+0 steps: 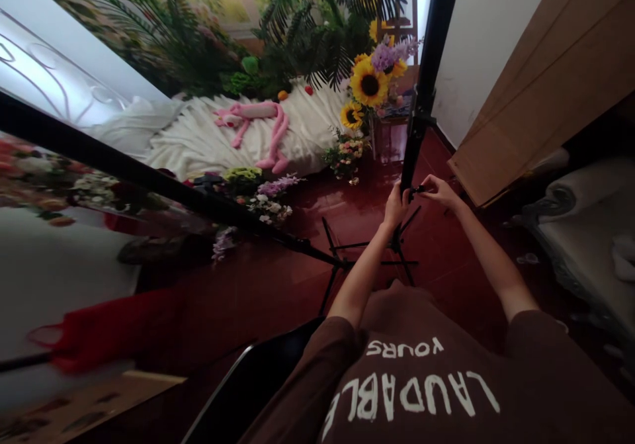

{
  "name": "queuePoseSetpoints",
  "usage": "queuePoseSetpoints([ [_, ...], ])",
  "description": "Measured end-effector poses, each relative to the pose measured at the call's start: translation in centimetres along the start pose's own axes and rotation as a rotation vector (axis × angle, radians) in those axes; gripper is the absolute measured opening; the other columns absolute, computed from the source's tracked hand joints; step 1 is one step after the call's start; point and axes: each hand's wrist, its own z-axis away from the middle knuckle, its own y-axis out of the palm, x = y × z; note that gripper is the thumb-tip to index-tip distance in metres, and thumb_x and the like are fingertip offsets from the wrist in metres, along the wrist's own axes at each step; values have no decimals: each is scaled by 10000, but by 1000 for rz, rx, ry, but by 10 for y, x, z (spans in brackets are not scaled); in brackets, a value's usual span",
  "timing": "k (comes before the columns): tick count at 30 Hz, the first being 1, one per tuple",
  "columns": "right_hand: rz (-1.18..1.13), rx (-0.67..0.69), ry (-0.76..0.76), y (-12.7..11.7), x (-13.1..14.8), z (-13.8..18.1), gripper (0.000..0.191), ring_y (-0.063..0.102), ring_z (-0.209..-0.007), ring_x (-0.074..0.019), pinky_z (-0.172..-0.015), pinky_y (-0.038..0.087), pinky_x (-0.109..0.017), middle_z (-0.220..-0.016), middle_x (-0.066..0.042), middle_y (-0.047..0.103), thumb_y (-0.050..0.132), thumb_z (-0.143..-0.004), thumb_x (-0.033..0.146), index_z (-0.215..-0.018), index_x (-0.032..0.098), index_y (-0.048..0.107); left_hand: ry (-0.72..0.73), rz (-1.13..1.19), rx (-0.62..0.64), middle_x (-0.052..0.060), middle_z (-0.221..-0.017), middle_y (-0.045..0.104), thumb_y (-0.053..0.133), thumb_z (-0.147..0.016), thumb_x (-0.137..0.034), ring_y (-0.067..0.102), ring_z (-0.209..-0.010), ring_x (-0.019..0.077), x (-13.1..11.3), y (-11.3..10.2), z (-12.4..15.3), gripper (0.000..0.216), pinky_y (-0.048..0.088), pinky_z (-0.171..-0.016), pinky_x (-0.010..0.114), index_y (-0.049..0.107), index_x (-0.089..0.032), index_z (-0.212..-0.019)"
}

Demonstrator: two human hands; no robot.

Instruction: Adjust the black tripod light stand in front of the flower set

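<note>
A black tripod stand's pole [411, 155] rises in front of me, its splayed legs resting on the dark red floor. My left hand [395, 208] is wrapped round this pole low down. Just to the right, the fingers of my right hand [440, 192] pinch a small black knob [415, 190] on the pole's side. Higher up the same pole sits a black clamp collar [421, 114]. A second black stand [198, 196] slants across the left of the view, apart from both hands.
White draped cloth [307, 126] holds a pink plush toy [258, 110]. Sunflowers [370, 83] stand behind the pole, more flowers [270, 207] lower left. Brown cardboard [526, 100] leans at right beside a rolled pale mat [578, 189]. A red bag [104, 328] is at left.
</note>
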Motion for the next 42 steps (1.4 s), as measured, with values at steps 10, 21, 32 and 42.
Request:
queuePoseSetpoints([
  [10,595,-373,-334,27,-4,32,157,616,-1069,-247,-967,498,-407,-1141,-84,680,524,-877,229,-965,235,655,0,-11,-4,88,-1045,671,445,-969,-445,654,-946,188,1,0,1,370,508,-881,328,525,-231,-1260],
  [21,153,-269,-552,7,141,-21,775,619,-1152,-225,-949,574,-334,-1322,-27,552,683,-852,510,-1517,390,303,-3,9,22,85,-1030,677,435,-975,-455,654,-904,171,-4,-2,2,385,512,-853,308,526,-224,-1270],
  [32,136,-289,-528,22,123,-14,752,639,-1132,-219,-921,595,-315,-1358,-36,574,680,-848,546,-1496,356,350,-35,91,66,77,-1023,669,473,-953,-482,647,-865,145,-1,-6,-1,421,512,-835,286,509,-217,-1278],
  [42,127,-232,-506,44,64,-4,616,648,-1069,-199,-910,593,-369,-1376,-69,528,597,-911,489,-1469,339,381,-7,87,85,127,-1177,654,442,-976,-447,663,-1012,194,-5,-6,-1,428,524,-932,365,465,-205,-1328],
])
